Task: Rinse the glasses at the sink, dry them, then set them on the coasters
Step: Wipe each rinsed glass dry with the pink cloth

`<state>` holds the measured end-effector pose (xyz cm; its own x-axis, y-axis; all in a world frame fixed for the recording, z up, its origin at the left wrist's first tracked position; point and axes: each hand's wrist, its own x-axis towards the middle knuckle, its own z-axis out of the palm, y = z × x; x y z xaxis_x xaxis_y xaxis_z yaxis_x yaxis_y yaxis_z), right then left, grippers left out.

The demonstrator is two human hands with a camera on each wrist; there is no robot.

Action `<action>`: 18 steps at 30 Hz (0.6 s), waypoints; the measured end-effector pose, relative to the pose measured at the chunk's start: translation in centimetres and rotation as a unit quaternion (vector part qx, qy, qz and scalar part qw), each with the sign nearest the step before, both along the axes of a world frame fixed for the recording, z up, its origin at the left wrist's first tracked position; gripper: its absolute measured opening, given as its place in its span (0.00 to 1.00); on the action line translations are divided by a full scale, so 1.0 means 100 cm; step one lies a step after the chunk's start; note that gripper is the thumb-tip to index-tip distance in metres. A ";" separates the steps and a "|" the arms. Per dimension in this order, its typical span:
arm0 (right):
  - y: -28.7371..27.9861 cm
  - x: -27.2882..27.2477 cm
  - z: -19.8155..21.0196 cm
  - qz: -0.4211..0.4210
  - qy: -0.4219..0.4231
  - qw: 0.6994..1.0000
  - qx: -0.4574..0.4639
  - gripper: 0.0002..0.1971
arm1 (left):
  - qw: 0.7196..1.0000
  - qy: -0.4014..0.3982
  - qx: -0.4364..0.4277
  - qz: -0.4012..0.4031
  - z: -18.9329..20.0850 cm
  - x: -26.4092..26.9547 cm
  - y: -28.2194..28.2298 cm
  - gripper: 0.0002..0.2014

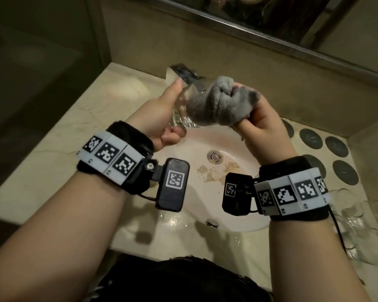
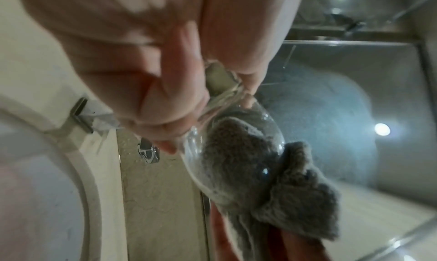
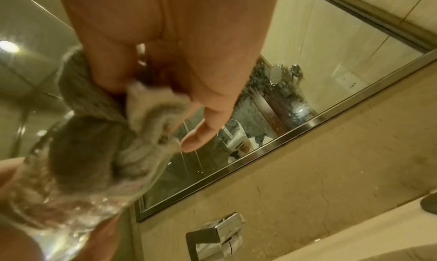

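Above the sink (image 1: 238,223), my left hand (image 1: 164,110) grips a clear glass (image 1: 184,105) near its base, tilted with the mouth toward the right. A grey cloth (image 1: 223,103) is stuffed into the glass, and my right hand (image 1: 258,118) grips the bunched cloth at the mouth. In the left wrist view the cloth (image 2: 238,164) fills the bowl of the glass (image 2: 272,126). The right wrist view shows the cloth (image 3: 94,152) inside the glass (image 3: 71,205). Several dark round coasters (image 1: 336,147) lie on the counter at the right.
A chrome faucet (image 1: 183,71) stands behind the glass. More clear glasses (image 1: 354,216) stand on the counter at the right, near the front edge. A mirror (image 1: 271,16) runs along the back wall. The sink drain (image 1: 215,156) lies below my hands.
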<state>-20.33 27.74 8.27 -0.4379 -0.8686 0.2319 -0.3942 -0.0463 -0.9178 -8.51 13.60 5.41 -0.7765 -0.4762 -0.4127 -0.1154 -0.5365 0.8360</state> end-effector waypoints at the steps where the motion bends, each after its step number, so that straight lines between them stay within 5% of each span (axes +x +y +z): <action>1: 0.000 -0.001 0.000 -0.011 0.007 1.000 0.006 0.18 | 1.000 -0.006 0.008 -0.015 0.002 -0.002 -0.001 0.33; 14: -0.001 -0.018 0.015 -0.013 0.074 0.995 0.064 0.17 | 0.997 0.008 -0.062 0.044 0.016 -0.023 0.005 0.27; 18: -0.012 -0.008 0.018 -0.093 0.110 0.990 -0.005 0.17 | 0.999 0.039 -0.012 -0.001 0.025 -0.028 0.007 0.31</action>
<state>-21.13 26.59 10.05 -0.5279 -0.7750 0.3475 -0.5872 0.0374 -0.8086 -11.32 14.33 7.94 -0.8071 -0.4838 -0.3384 -0.0498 -0.5154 0.8555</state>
